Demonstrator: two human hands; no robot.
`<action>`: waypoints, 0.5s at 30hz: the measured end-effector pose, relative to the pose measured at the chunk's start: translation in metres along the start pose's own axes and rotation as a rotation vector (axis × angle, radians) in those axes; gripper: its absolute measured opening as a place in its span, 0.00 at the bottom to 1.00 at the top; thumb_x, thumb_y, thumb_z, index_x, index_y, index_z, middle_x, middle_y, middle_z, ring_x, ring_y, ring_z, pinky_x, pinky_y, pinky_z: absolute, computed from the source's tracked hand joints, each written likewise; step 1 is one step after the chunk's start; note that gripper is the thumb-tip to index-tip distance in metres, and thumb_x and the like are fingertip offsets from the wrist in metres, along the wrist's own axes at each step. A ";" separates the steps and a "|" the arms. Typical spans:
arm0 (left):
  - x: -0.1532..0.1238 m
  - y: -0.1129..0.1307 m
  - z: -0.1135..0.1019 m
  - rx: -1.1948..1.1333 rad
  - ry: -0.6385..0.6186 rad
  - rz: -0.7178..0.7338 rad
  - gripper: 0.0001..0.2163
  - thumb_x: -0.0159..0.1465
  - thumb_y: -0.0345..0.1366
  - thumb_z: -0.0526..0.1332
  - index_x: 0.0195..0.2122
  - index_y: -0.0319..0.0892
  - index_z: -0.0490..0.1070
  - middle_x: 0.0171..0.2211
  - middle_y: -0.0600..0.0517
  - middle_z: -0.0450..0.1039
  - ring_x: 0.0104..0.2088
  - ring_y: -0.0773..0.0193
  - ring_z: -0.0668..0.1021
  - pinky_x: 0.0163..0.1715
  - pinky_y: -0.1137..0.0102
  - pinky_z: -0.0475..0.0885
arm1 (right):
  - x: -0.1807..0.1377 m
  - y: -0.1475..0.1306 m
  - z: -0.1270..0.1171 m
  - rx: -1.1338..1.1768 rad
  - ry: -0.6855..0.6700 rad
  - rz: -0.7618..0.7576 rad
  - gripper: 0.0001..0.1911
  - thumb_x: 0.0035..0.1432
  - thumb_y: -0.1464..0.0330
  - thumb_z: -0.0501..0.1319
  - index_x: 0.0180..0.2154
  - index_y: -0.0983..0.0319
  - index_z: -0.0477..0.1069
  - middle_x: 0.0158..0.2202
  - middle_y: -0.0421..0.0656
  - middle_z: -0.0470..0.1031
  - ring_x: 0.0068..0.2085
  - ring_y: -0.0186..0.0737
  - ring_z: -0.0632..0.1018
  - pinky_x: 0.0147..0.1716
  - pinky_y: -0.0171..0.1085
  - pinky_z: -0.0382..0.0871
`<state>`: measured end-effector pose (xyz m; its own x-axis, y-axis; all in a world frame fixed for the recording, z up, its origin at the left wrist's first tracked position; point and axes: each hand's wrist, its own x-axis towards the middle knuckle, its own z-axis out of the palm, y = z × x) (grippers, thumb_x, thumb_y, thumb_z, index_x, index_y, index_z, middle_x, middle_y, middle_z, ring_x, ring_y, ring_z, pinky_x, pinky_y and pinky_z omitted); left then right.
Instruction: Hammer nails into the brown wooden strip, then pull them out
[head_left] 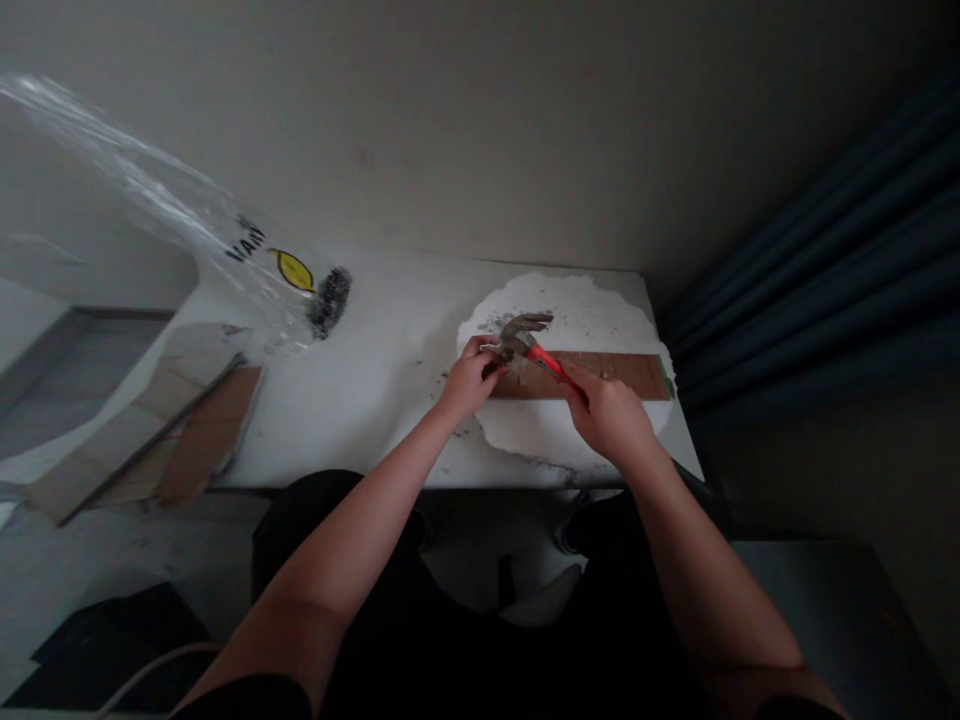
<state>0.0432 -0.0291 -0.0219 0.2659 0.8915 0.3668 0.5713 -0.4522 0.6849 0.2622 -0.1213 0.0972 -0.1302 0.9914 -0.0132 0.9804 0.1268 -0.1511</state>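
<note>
My right hand (609,412) is wrapped round the red handle of a claw hammer (546,358). The hammer's metal head hangs over the left part of a brown board (626,374). Beside the head, my left hand (472,378) has its fingers curled together at the board's left end. Whatever those fingers pinch is hidden by the hammer head and too small to name. Under the board lies a white, rough-edged sheet (592,305), with grey crumbs scattered on it near the hammer.
A white table (375,400) stands against the wall. Clear plastic wrap (180,205) with a yellow print crosses its left side. Flat planks (206,430) lie at the left edge, partly overhanging. A dark curtain (825,240) hangs at the right.
</note>
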 end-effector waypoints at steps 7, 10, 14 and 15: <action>0.000 0.000 0.000 -0.013 -0.007 0.005 0.03 0.64 0.33 0.62 0.35 0.41 0.75 0.53 0.46 0.70 0.51 0.58 0.76 0.54 0.61 0.73 | 0.000 0.002 -0.002 -0.021 0.001 0.003 0.26 0.72 0.60 0.48 0.67 0.54 0.63 0.40 0.49 0.83 0.36 0.49 0.82 0.37 0.42 0.72; 0.000 0.001 -0.001 -0.003 -0.022 -0.025 0.03 0.64 0.33 0.62 0.36 0.42 0.75 0.53 0.46 0.70 0.49 0.59 0.77 0.54 0.61 0.74 | -0.002 0.003 -0.001 -0.005 0.057 0.002 0.26 0.72 0.60 0.47 0.68 0.54 0.61 0.40 0.49 0.83 0.36 0.49 0.82 0.38 0.43 0.72; 0.000 0.001 -0.001 0.006 -0.035 -0.023 0.04 0.65 0.34 0.61 0.36 0.41 0.75 0.53 0.45 0.70 0.51 0.57 0.76 0.56 0.60 0.73 | -0.003 0.001 0.000 -0.008 0.026 -0.011 0.25 0.72 0.59 0.47 0.66 0.53 0.65 0.40 0.48 0.83 0.36 0.49 0.82 0.38 0.43 0.73; 0.000 0.001 -0.001 0.008 -0.037 -0.018 0.04 0.65 0.34 0.61 0.36 0.41 0.75 0.53 0.44 0.70 0.52 0.57 0.76 0.56 0.59 0.73 | -0.003 0.000 0.001 -0.015 0.011 -0.014 0.25 0.72 0.59 0.47 0.66 0.52 0.65 0.40 0.49 0.83 0.36 0.49 0.82 0.38 0.43 0.73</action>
<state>0.0426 -0.0297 -0.0210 0.2837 0.9000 0.3309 0.5824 -0.4359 0.6862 0.2627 -0.1245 0.0966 -0.1428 0.9898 -0.0007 0.9805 0.1414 -0.1365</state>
